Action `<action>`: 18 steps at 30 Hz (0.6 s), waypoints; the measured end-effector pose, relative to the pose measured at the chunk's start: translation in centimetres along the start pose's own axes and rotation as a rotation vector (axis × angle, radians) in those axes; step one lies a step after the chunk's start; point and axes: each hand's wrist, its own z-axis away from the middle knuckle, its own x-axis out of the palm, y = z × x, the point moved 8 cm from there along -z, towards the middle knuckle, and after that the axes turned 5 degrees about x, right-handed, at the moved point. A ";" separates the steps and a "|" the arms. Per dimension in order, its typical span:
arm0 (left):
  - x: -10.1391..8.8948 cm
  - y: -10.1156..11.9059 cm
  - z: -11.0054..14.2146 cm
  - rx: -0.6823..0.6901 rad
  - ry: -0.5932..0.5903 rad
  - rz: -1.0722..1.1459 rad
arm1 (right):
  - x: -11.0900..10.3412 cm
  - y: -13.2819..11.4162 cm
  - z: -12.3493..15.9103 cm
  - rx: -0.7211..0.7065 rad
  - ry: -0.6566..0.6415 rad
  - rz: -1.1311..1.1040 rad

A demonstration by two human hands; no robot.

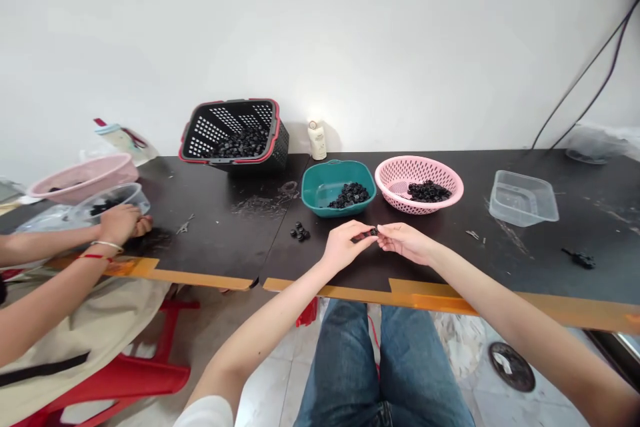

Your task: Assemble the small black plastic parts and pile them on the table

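My left hand and my right hand meet over the near part of the dark table. Between their fingertips is a small black part, too small to make out in detail. Both hands pinch it, the left from its left side and the right from its right. Just behind them stand a teal basin with a heap of small black round pieces and a pink colander holding thin black pieces. A small cluster of black round pieces lies left of my left hand.
A black basket with red trim holds more black pieces. Beside it stands a white bottle. At right are a clear plastic tub and a black object. A co-worker's hands work at a clear bowl on the left.
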 end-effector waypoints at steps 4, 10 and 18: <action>0.5 -0.1 -0.4 0.031 -0.066 -0.134 | -0.8 -0.3 -0.4 -0.020 0.026 0.021; 1.8 0.0 -1.9 0.189 -0.175 -0.239 | -2.1 -1.2 0.2 -0.048 0.135 0.097; 1.6 -0.6 -1.7 0.225 -0.115 -0.127 | -2.1 -0.1 0.0 0.016 0.109 0.051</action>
